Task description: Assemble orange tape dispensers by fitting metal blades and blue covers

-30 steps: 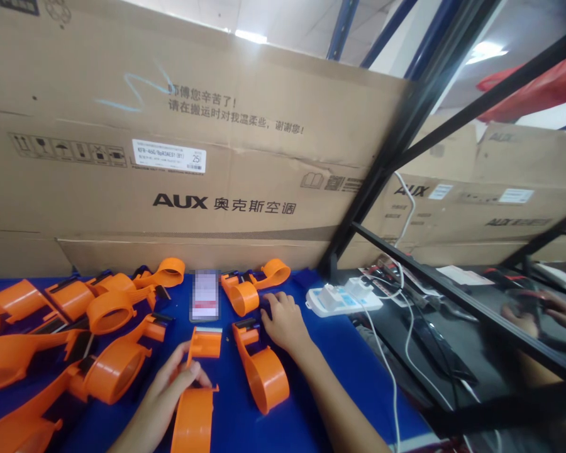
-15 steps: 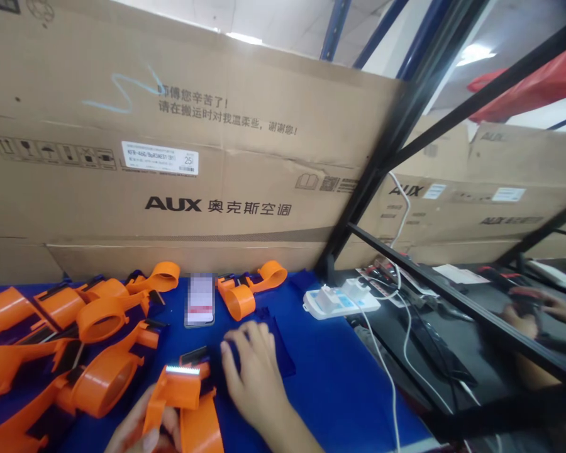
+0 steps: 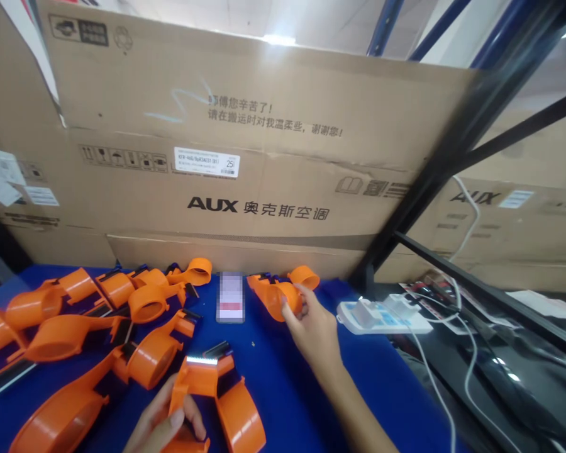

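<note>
My left hand (image 3: 163, 418) grips an orange plastic tape dispenser (image 3: 202, 380) with a silvery toothed blade along its top edge. Just right of it, low in the view, an orange ring part (image 3: 242, 418) shows; I cannot tell whether it belongs to the same dispenser. Farther back, my right hand (image 3: 311, 327) has its thumb and fingers closed on the round end of another orange tape dispenser (image 3: 283, 301), which lies on the blue table cover (image 3: 292, 402). Behind that hand is one more orange ring (image 3: 304, 277).
Several orange tape dispensers (image 3: 153, 358) lie spread over the left side. A phone (image 3: 231, 299) lies at the back middle. Right of my arm is a white power strip (image 3: 382, 316) with plugs and cables. Cardboard (image 3: 264, 170) stands behind, beside a black metal frame (image 3: 419, 170).
My right hand has moved forward and right, from the bare cloth to the dispenser at the back, and closed on it. My left hand keeps its dispenser. The view has swung left.
</note>
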### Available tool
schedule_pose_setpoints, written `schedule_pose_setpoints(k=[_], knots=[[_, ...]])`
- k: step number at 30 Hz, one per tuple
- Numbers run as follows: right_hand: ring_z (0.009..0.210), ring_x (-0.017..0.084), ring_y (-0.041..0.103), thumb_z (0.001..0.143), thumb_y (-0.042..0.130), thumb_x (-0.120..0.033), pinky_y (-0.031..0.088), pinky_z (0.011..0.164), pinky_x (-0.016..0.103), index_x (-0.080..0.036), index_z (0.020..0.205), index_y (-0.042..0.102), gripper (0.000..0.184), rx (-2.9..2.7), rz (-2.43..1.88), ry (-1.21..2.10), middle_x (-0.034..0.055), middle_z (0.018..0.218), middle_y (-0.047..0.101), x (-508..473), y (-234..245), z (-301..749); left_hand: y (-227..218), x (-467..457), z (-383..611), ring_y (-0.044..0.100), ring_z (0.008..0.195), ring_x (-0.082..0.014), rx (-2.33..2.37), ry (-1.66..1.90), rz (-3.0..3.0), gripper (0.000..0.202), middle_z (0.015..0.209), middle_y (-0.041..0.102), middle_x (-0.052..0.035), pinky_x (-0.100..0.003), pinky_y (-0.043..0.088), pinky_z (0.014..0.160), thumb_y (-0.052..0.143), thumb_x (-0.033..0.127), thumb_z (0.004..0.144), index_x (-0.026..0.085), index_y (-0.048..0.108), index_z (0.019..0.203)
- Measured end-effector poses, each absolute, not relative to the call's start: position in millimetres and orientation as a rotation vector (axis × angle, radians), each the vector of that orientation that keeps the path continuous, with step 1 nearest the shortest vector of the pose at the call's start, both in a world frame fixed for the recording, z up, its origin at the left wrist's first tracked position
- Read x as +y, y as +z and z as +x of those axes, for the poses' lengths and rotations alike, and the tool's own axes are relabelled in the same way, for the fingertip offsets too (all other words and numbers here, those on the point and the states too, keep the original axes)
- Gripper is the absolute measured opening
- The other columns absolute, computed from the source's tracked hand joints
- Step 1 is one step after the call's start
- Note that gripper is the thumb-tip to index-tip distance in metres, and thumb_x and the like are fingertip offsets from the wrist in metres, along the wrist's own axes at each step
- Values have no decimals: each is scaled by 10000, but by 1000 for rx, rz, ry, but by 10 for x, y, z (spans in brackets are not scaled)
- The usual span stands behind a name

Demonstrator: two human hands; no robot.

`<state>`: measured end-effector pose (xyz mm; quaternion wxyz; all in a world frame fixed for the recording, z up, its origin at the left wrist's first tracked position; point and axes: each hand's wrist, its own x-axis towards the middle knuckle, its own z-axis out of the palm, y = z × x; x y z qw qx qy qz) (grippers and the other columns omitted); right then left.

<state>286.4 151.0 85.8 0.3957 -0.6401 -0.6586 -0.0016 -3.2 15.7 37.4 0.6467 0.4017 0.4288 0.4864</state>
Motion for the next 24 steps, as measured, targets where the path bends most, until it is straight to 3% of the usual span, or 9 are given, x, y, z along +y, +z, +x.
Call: schedule_pose_setpoints(k=[4, 8, 16, 20, 24], knots=[[599, 221, 680, 911, 593, -601, 480, 601, 302, -177, 1293, 628, 572, -1658, -1620, -2, 29, 717, 719, 1423, 843, 2853, 395, 124, -37, 723, 602, -282, 958, 1113, 872, 513, 688, 740, -84, -444, 611, 659, 739, 667, 759, 183, 742, 931], [568, 212, 663, 901, 600, -620, 492, 603, 308, -179, 1228, 663, 553, -1636, -1624, 120, 14, 661, 695, 1372, 786, 2790, 417, 112, -84, 744, 650, -320, 980, 1107, 828, 542, 672, 740, -82, -459, 616, 664, 778, 641, 731, 183, 747, 1018], [469, 158, 594, 866, 654, -663, 463, 416, 254, -165, 1169, 621, 584, -1057, -1359, 507, 19, 725, 688, 1369, 1055, 3060, 300, 118, -229, 755, 657, -352, 979, 1057, 810, 497, 676, 737, -123, -493, 621, 678, 783, 647, 710, 158, 736, 788], [481, 162, 613, 860, 686, -632, 494, 429, 259, -175, 1159, 605, 552, -1063, -1345, 510, 14, 733, 685, 1350, 1097, 3101, 292, 129, -199, 743, 633, -339, 977, 1053, 798, 531, 696, 743, -134, -493, 620, 650, 758, 689, 709, 160, 721, 735], [555, 207, 657, 876, 659, -615, 541, 518, 311, -183, 1270, 529, 599, -1285, -1484, 377, 25, 775, 704, 1316, 909, 2923, 325, 137, -166, 735, 644, -331, 1029, 1051, 852, 524, 665, 740, -114, -476, 620, 666, 766, 701, 688, 179, 737, 714]])
